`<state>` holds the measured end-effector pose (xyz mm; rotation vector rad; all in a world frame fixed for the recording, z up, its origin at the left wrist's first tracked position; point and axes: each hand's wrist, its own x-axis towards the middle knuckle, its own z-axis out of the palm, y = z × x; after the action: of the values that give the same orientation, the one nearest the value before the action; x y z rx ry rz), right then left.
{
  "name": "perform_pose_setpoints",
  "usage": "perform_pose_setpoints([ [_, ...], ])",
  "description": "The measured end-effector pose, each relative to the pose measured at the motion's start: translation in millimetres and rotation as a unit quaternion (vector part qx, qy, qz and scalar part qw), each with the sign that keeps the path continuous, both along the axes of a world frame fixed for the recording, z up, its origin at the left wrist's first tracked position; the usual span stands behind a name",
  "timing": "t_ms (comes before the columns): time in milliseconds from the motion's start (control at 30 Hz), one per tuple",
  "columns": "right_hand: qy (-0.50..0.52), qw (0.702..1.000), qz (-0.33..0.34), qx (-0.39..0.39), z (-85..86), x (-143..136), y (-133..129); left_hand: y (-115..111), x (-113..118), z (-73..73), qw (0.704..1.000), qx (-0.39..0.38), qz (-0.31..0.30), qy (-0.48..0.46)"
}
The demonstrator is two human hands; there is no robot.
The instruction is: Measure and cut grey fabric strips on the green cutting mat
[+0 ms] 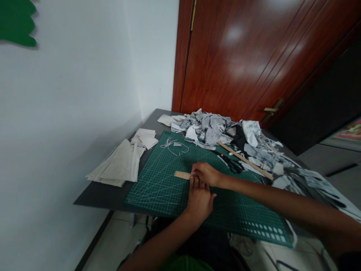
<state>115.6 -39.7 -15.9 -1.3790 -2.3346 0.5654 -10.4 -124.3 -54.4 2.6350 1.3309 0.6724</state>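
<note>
My left hand (199,199) lies over a short wooden ruler (182,175) on the green cutting mat (158,188). Its fingers are stretched forward and press on the strip, with the thumb held apart to the right. Just above it, the fingertips of my right hand (208,174) are pinched together at the ruler's edge, close to the left fingertips. Whatever sits in that pinch is too small and hidden to name. The ruler's right part is covered by both hands. Black-handled scissors (234,165) rest on the mat to the right of my right hand.
Grey and white fabric scraps (211,126) are heaped along the table's back and right. Folded cream cloth (118,163) is stacked at the left edge. A long wooden ruler (245,160) lies near the scissors, and thin cord (176,152) curls on the mat's upper left.
</note>
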Motion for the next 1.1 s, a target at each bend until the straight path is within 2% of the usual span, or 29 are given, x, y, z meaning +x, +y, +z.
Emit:
perform_pose_setpoints([
  [200,-0.030,0.999,0.012,-0.002,7.0,34,-8,-1,2,-3.0,1.000,-0.001,-0.004,-0.012],
  [300,-0.024,1.000,0.015,0.011,9.8,37,-7,-1,2,-4.2,1.000,0.003,-0.003,-0.008],
  [433,0.010,0.998,0.044,0.046,10.9,14,-1,-2,1,-2.0,1.000,-0.003,-0.006,0.002],
  [600,0.024,0.986,0.156,0.059,12.4,-36,17,-3,0,2.7,1.000,-0.009,-0.004,0.003],
  [700,0.000,0.974,0.218,0.060,16.0,-55,33,-3,0,2.6,1.000,-0.009,-0.004,0.010],
  [867,-0.053,0.953,0.292,0.059,22.1,-60,52,-1,1,0.4,1.000,-0.014,-0.002,0.019],
  [1100,-0.086,0.940,0.326,0.054,16.9,-53,60,-1,1,0.3,1.000,-0.026,-0.009,0.011],
])
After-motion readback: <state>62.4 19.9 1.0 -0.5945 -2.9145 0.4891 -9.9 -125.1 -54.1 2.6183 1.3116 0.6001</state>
